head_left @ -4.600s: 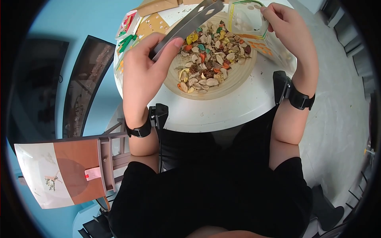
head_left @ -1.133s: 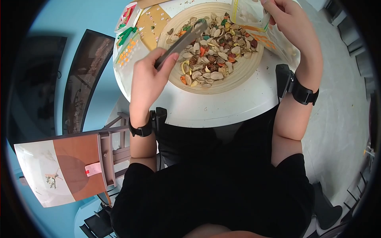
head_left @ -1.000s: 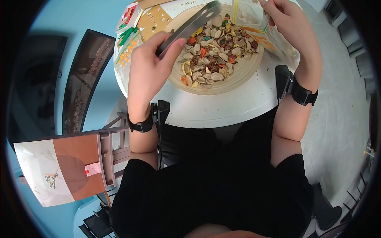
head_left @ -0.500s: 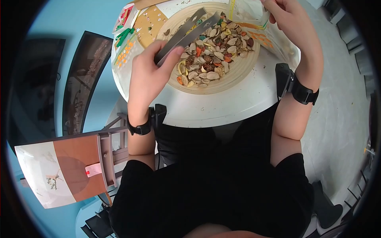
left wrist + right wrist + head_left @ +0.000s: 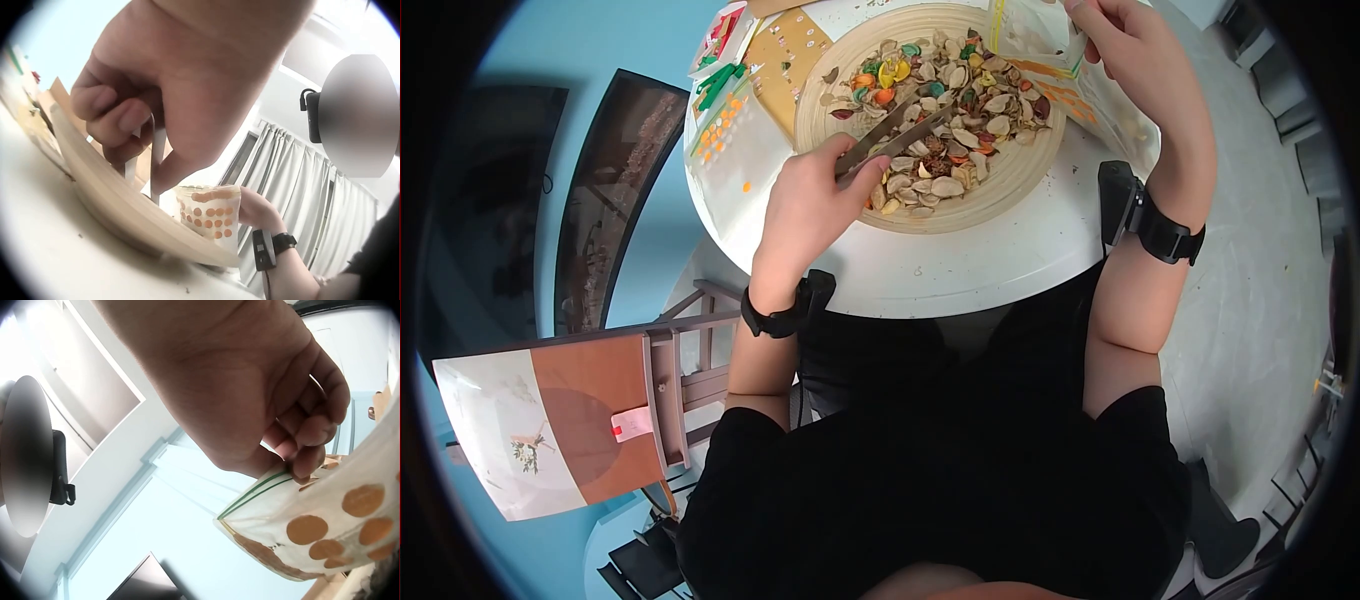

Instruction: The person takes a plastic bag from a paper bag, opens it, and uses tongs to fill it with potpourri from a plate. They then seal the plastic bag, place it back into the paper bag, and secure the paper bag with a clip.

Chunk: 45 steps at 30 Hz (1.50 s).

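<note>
My left hand (image 5: 815,200) grips metal tongs (image 5: 900,137), their tips down among the potpourri (image 5: 945,187) on a round wooden plate (image 5: 820,125). Dried petals, small cones and orange, yellow and green pieces make up the heap. In the left wrist view, the left hand (image 5: 162,81) is close over the plate's rim (image 5: 125,206), fingers around the tongs' arms. At the plate's far right my right hand (image 5: 1128,50) pinches the top edge of a clear zip bag (image 5: 1090,110) with orange dots. The right wrist view shows the bag's green zip edge (image 5: 256,494) at the fingertips.
Left of the plate lies another orange-dotted bag (image 5: 735,150). Behind it are a brown sheet (image 5: 785,60), green clips (image 5: 718,85) and a white box (image 5: 720,40) with red items. The white table's front edge (image 5: 930,300) is near my lap. Specks lie on the table.
The tongs were raised with their arms spread half a second ago; now they have come down into the potpourri, nearer the plate's front. The right hand still holds the bag's edge.
</note>
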Tool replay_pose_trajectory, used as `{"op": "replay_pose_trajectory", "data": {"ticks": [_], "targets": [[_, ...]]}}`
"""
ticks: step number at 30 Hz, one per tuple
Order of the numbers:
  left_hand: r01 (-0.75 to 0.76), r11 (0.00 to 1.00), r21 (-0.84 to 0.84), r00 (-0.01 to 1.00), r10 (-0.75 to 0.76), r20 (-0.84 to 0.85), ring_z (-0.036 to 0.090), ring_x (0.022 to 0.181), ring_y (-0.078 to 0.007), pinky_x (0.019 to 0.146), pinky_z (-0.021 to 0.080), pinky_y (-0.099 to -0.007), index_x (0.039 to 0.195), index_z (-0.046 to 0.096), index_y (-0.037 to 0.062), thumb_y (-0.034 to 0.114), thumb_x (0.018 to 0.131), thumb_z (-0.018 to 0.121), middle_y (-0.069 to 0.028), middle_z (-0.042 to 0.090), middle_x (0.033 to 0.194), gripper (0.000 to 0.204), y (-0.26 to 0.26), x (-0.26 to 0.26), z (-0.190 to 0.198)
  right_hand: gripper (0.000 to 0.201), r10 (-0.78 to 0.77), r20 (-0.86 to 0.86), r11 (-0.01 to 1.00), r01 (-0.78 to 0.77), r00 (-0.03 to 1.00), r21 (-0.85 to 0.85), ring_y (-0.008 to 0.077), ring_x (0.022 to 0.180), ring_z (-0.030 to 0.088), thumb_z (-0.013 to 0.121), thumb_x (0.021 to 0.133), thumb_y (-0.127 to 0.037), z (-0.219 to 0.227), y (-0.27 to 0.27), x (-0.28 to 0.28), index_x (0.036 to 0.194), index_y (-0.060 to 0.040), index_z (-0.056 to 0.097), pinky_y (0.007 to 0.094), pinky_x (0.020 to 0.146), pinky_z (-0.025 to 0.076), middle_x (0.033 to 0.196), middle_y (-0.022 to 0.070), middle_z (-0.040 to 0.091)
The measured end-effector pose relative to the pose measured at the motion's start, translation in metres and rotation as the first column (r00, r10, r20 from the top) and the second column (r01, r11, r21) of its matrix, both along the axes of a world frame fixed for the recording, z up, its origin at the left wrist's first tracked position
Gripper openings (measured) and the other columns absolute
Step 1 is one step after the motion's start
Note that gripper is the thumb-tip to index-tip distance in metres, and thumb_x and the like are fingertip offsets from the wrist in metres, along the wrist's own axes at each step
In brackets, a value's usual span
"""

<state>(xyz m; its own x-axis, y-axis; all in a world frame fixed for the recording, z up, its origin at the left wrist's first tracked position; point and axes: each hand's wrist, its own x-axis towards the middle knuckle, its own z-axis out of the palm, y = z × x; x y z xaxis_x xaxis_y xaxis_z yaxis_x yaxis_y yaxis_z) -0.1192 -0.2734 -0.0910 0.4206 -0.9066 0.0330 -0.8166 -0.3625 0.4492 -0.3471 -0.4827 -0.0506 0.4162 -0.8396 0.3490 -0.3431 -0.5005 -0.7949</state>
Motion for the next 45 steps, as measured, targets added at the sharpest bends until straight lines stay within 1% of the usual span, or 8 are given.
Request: {"op": "replay_pose_trajectory", "data": {"ticks": [13, 22, 26, 29, 32, 38, 41, 45], "targets": [[0.028, 1.000, -0.013, 0.997, -0.029, -0.070, 0.050, 0.050, -0.0273, 0.053, 0.042, -0.0369, 0.093, 0.071, -0.0014, 0.027, 0.095, 0.072, -0.0157, 0.057, 0.059, 0.028, -0.003, 0.005, -0.001, 0.034, -0.011, -0.024, 0.999, 0.012, 1.000, 0.031, 0.0149, 0.059, 0.056, 0.059, 0.095, -0.022, -0.005, -0.009, 0.003, 0.078, 0.0066, 0.066, 0.0328, 0.057, 0.045, 0.063, 0.0077, 0.061], [-0.006, 0.985, -0.172, 0.994, -0.013, -0.109, 0.037, 0.053, -0.0072, 0.049, 0.031, -0.0274, 0.091, 0.071, -0.0017, 0.026, 0.096, 0.074, -0.0012, 0.047, 0.057, 0.028, -0.004, 0.009, 0.025, 0.034, -0.020, -0.035, 0.999, 0.022, 0.999, 0.050, 0.0151, 0.059, 0.057, 0.060, 0.095, -0.022, -0.003, -0.007, 0.003, 0.076, 0.0057, 0.066, 0.0329, 0.057, 0.046, 0.063, 0.0078, 0.062], [0.047, 0.951, -0.306, 0.990, -0.085, -0.111, 0.036, 0.053, -0.0044, 0.048, 0.028, -0.0248, 0.091, 0.071, -0.0016, 0.029, 0.095, 0.075, 0.0014, 0.047, 0.057, 0.031, -0.019, -0.003, 0.049, 0.034, -0.014, -0.050, 0.999, 0.016, 0.999, 0.038, 0.0152, 0.059, 0.057, 0.059, 0.096, -0.022, -0.002, -0.007, 0.002, 0.076, 0.0056, 0.066, 0.0327, 0.057, 0.046, 0.063, 0.0077, 0.062], [0.133, 0.924, -0.358, 0.977, -0.182, -0.107, 0.037, 0.053, -0.0047, 0.049, 0.029, -0.0252, 0.092, 0.072, -0.0013, 0.031, 0.094, 0.076, 0.0019, 0.049, 0.057, 0.033, -0.035, -0.008, 0.054, 0.034, 0.005, -0.027, 1.000, -0.005, 1.000, 0.015, 0.0148, 0.059, 0.057, 0.059, 0.096, -0.022, 0.000, -0.004, 0.001, 0.076, 0.0055, 0.066, 0.0326, 0.058, 0.046, 0.063, 0.0075, 0.061], [0.115, 0.912, -0.395, 0.981, -0.167, -0.100, 0.038, 0.054, -0.0053, 0.050, 0.030, -0.0260, 0.092, 0.073, -0.0014, 0.033, 0.094, 0.076, 0.0014, 0.050, 0.057, 0.035, -0.042, -0.018, 0.052, 0.035, 0.015, -0.010, 0.998, -0.014, 1.000, 0.061, 0.0142, 0.060, 0.056, 0.060, 0.097, -0.022, -0.004, -0.011, 0.000, 0.076, 0.0054, 0.065, 0.0327, 0.058, 0.046, 0.064, 0.0071, 0.061], [-0.043, 0.960, -0.275, 0.987, -0.002, -0.162, 0.048, 0.057, -0.0098, 0.053, 0.038, -0.0282, 0.092, 0.072, -0.0021, 0.036, 0.094, 0.075, -0.0050, 0.056, 0.060, 0.038, -0.024, 0.015, 0.033, 0.036, -0.015, -0.008, 1.000, 0.015, 1.000, 0.020, 0.0136, 0.060, 0.055, 0.060, 0.098, -0.023, -0.004, -0.008, -0.006, 0.076, 0.0052, 0.065, 0.0326, 0.059, 0.045, 0.064, 0.0063, 0.061], [-0.064, 0.990, -0.123, 0.996, 0.056, -0.063, 0.052, 0.058, -0.0136, 0.056, 0.042, -0.0307, 0.093, 0.072, -0.0026, 0.037, 0.093, 0.074, -0.0089, 0.059, 0.062, 0.040, -0.027, 0.012, 0.020, 0.035, -0.005, -0.026, 0.999, 0.006, 1.000, 0.033, 0.0135, 0.061, 0.055, 0.060, 0.097, -0.022, -0.003, -0.008, -0.004, 0.076, 0.0054, 0.065, 0.0324, 0.059, 0.045, 0.065, 0.0065, 0.061], [0.039, 0.997, -0.074, 0.993, -0.047, -0.111, 0.056, 0.056, -0.0220, 0.057, 0.044, -0.0356, 0.093, 0.072, -0.0036, 0.037, 0.092, 0.073, -0.0129, 0.062, 0.064, 0.041, -0.039, 0.004, 0.007, 0.034, 0.014, -0.007, 0.997, -0.014, 1.000, 0.069, 0.0137, 0.061, 0.056, 0.060, 0.097, -0.022, -0.007, -0.014, -0.005, 0.078, 0.0059, 0.065, 0.0322, 0.058, 0.046, 0.066, 0.0069, 0.062]]}}
